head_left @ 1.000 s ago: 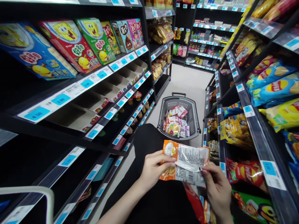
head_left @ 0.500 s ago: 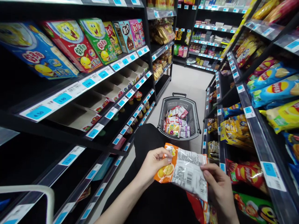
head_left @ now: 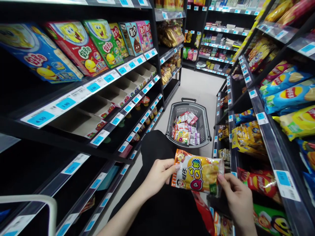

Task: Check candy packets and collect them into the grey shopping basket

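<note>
Between my two hands I hold a bag of QQ gummy candy (head_left: 199, 173), its orange, yellow and white printed front facing up. My left hand (head_left: 157, 175) pinches the left end, thumb on top. At the opposite end, my right hand (head_left: 235, 193) grips the edge between thumb and fingers. Beyond the bag, a grey shopping basket (head_left: 204, 119) stands on the floor with its handle folded down. Inside it lies a pile of small candy bags (head_left: 184, 127), one with the same yellow QQ print. My dark-clothed knee (head_left: 156, 146) is beside the basket.
On the left, a shelf (head_left: 98, 82) carries cartoon snack boxes (head_left: 78, 49) above open cardboard trays (head_left: 95, 105). Chip bags (head_left: 290, 91) fill the right-hand shelves. A pale metal bar (head_left: 52, 213) curves in at lower left. The tiled aisle (head_left: 197, 82) runs to more shelving at the back.
The candy bag has been turned over: its white back with the barcode faced up before, and its printed front shows now. Both hands still hold its ends; the basket has not moved.
</note>
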Motion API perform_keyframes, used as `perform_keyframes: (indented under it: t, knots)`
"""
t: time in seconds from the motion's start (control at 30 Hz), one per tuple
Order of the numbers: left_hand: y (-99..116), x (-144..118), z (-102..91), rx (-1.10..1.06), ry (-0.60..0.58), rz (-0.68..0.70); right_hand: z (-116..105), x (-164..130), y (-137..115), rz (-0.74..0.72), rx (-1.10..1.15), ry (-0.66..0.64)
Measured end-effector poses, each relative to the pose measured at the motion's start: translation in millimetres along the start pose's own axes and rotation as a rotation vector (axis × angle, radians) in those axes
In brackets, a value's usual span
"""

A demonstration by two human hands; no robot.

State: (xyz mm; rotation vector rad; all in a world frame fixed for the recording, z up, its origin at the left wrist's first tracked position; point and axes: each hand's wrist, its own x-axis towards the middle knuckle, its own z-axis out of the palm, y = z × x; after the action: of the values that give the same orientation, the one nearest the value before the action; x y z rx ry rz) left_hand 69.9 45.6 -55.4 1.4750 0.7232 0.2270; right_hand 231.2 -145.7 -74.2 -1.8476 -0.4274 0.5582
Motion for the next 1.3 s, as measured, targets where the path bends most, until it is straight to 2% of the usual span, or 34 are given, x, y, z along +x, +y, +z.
perform_keyframes:
  t: [0.13, 0.2, 0.27, 0.3, 0.43, 0.47, 0.53, 0.57, 0.6, 0.67, 0.7, 0.73, 0.8, 0.87, 0.9, 0.97, 1.03, 1.13, 1.2, 1.3]
  knots:
    - [-2.8, 4.2, 3.0, -0.064, 0.018, -0.038, -1.2, -3.2, -0.6, -0.006, 0.085, -0.096]
    - [-6.7, 5.1, 10.0, -0.075, 0.051, -0.043, 2.5, -7.8, -4.1, -0.075, 0.118, -0.105]
    - [-9.9, 1.6, 20.5, -0.112, 0.068, -0.032, 11.4, -13.5, -13.3, -0.254, 0.063, -0.097]
    - [-10.5, -1.9, 26.6, -0.166, 0.029, -0.014, 17.9, -16.5, -20.1, -0.378, 0.003, -0.097]
    - [-6.1, -20.2, 46.8, -0.539, -0.313, 0.093, 48.4, -26.7, -50.5, -0.85, -0.275, -0.128]
    - [-4.0, -23.3, 49.1, -0.634, -0.328, 0.096, 53.7, -28.4, -55.2, -0.91, -0.302, -0.164]
    - [-0.2, -25.7, 48.7, -0.794, -0.26, 0.054, 57.6, -29.4, -57.6, -0.959, -0.272, -0.265]
    - [1.0, -25.3, 46.3, -0.858, -0.23, 0.016, 55.8, -28.3, -55.3, -0.945, -0.233, -0.262]
    - [1.8, -24.2, 42.8, -0.911, -0.226, -0.027, 51.9, -26.0, -51.3, -0.904, -0.201, -0.199]
    - [2.0, -21.0, 34.6, -0.979, -0.281, -0.097, 39.5, -18.0, -41.1, -0.719, -0.155, 0.016]
    - [1.7, -19.5, 30.8, -0.996, -0.319, -0.118, 32.5, -13.0, -36.4, -0.583, -0.111, 0.076]
    - [1.2, -18.2, 27.8, -1.002, -0.35, -0.131, 25.8, -8.0, -32.8, -0.435, -0.042, 0.053]
    - [-0.3, -16.0, 24.6, -0.97, -0.375, -0.146, 15.2, -0.2, -29.9, -0.176, 0.155, -0.165]
    - [-2.2, -13.7, 24.5, -0.892, -0.324, -0.143, 9.7, 3.0, -31.4, -0.024, 0.303, -0.311]
    - [-3.2, -12.3, 24.9, -0.848, -0.264, -0.119, 8.6, 3.0, -32.8, 0.014, 0.341, -0.311]
    - [-5.5, -9.2, 25.6, -0.783, -0.141, -0.029, 8.1, 1.1, -34.6, 0.036, 0.378, -0.222]
    - [-7.9, -6.5, 25.1, -0.746, -0.062, 0.069, 7.5, -0.9, -33.4, -0.007, 0.355, -0.136]
    - [-10.2, -5.5, 21.9, -0.657, 0.018, 0.155, 4.2, -1.4, -26.6, -0.181, 0.143, -0.07]
    - [-10.0, -7.0, 18.6, -0.518, 0.103, 0.196, 2.3, -1.3, -22.0, -0.293, 0.02, -0.033]
    - [-6.9, -10.1, 14.2, -0.276, 0.206, 0.258, 3.8, -3.0, -20.2, -0.365, -0.038, 0.038]
